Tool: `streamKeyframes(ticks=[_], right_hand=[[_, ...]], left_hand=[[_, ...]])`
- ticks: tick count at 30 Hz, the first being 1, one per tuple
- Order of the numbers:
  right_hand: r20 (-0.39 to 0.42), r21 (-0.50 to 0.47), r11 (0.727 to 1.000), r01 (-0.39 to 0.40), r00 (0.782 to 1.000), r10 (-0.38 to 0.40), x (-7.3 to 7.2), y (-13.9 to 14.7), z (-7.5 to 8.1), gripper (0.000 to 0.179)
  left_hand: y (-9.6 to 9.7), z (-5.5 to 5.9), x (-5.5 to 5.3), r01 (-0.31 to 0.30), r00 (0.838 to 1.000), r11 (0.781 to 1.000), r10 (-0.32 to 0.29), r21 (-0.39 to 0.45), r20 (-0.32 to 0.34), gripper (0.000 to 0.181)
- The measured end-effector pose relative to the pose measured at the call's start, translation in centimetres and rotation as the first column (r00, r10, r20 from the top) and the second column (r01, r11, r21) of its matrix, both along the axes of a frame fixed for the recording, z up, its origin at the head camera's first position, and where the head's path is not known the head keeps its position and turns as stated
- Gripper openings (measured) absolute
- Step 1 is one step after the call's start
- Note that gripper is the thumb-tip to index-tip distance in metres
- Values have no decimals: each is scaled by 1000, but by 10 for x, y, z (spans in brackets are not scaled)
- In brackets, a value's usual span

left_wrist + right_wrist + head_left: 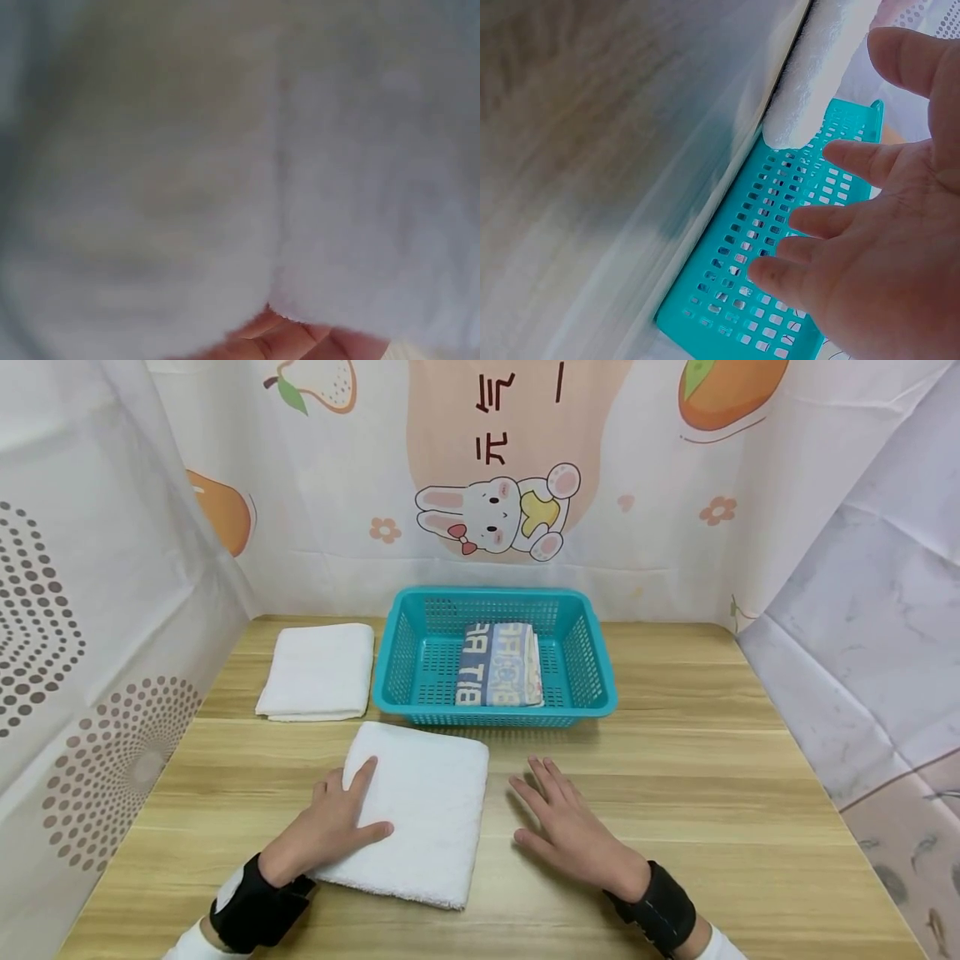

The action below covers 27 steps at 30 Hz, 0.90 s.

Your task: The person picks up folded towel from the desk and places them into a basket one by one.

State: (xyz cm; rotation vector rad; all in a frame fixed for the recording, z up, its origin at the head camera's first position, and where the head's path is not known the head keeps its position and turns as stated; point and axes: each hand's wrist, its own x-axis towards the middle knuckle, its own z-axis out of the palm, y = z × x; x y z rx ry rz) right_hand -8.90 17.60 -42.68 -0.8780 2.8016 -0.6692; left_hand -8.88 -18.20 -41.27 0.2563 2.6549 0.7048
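Note:
A folded white towel (427, 810) lies flat on the table in front of the basket, slightly askew. My left hand (333, 827) rests on its left side, with thumb and index finger stretched over the top and the other fingers by the edge. In the left wrist view, white towel cloth (360, 202) fills most of the picture, and a few fingers (285, 341) show at the bottom. To the right of the towel, my right hand (570, 835) is spread and holds nothing; its fingers point towards the teal basket (735, 262) in the right wrist view.
Behind the towel stands the teal plastic basket (495, 717), with a folded blue and white patterned towel (498, 664) inside. Left of it lies a smaller folded white towel (318, 670). Printed curtains (315, 527) hang round the wooden table (697, 777).

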Motion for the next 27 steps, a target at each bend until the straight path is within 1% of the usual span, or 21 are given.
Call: streamKeyframes(ticks=[14, 18, 27], right_hand=[[0, -6, 1000, -2, 1000, 2, 0, 2, 0, 67], [-15, -12, 1000, -4, 1000, 3, 0, 2, -1, 66], [5, -6, 1000, -2, 1000, 2, 0, 4, -1, 67]], left_hand=[[4, -2, -2, 12, 1000, 1000, -12, -6, -6, 97], [5, -2, -2, 13, 1000, 1000, -13, -7, -6, 97], [8, -2, -4, 25, 999, 1000, -25, -9, -21, 97]])
